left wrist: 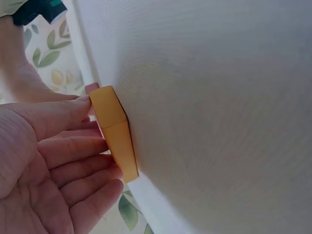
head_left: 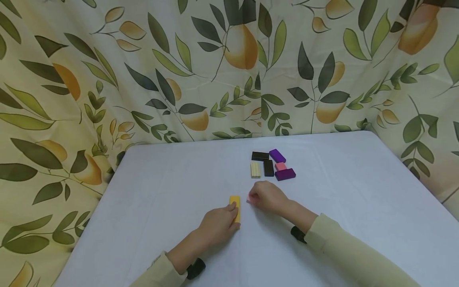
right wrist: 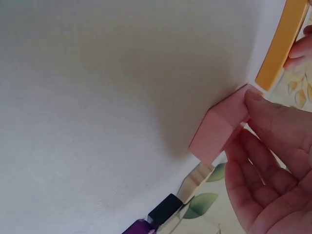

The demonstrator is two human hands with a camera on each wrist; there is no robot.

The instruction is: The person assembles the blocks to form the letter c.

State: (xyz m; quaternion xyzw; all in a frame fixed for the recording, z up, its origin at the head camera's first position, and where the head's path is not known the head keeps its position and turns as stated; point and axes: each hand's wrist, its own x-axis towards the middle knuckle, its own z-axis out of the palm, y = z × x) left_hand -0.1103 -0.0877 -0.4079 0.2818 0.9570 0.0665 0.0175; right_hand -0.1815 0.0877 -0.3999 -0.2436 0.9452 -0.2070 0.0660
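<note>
On the white table (head_left: 358,207) a yellow block (head_left: 234,199) lies flat, and my left hand (head_left: 218,225) rests against it. The left wrist view shows straight fingertips (left wrist: 97,146) touching the long side of the yellow block (left wrist: 114,131). Just to the right, my right hand (head_left: 267,197) arches over a pink block (head_left: 248,198). In the right wrist view the thumb sits on top of that pink block (right wrist: 219,126) while the fingers (right wrist: 243,151) lie at its side, pinching it. The two blocks are a short gap apart.
Behind the hands lies a cluster of blocks: two black (head_left: 259,156), two purple (head_left: 285,174), a cream one (head_left: 255,170) and a pink one (head_left: 281,166). A leaf-and-pear patterned curtain (head_left: 215,59) hangs round the table's far and side edges.
</note>
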